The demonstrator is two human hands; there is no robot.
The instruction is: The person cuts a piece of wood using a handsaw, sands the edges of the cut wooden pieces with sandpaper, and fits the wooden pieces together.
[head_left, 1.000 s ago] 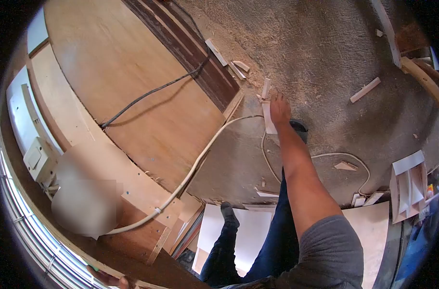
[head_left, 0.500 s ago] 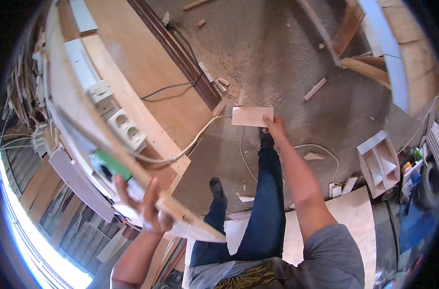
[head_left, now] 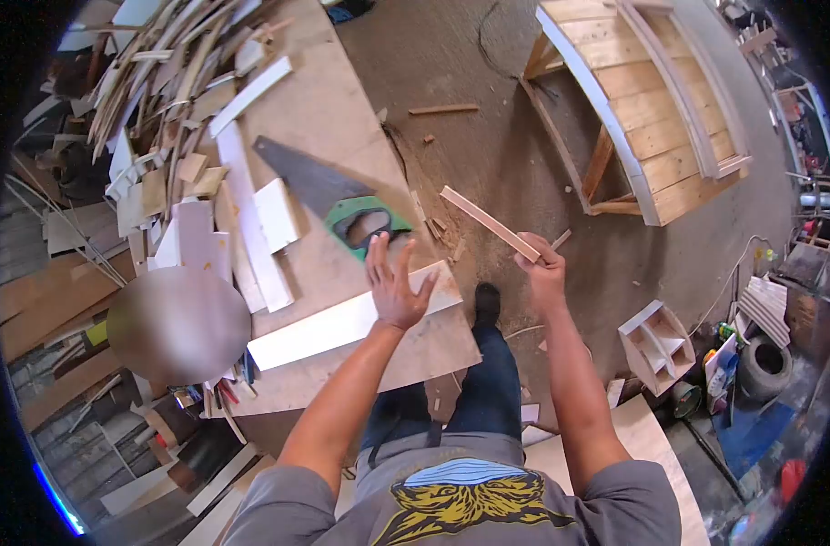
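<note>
My left hand (head_left: 399, 289) is open, its fingers spread above a long white board (head_left: 319, 334) near the front of the workbench. Whether the palm rests on the board I cannot tell. Just beyond the fingertips lies a handsaw (head_left: 310, 177) with a green handle, its blade pointing to the upper left. Over the floor right of the bench, my right hand (head_left: 546, 271) grips one end of a small wooden board (head_left: 490, 223), seen nearly edge-on.
The plywood workbench (head_left: 379, 366) carries white strips (head_left: 251, 218) and a heap of wood offcuts (head_left: 174, 82). A slatted wooden piece (head_left: 647, 100) stands on the floor at upper right. A divided wooden box (head_left: 658, 346) and a tire (head_left: 763, 367) are at right.
The view has swung, bringing the bench top and whole saw into sight. The small board in my right hand has turned from face-on to edge-on. My left hand's fingers are more spread.
</note>
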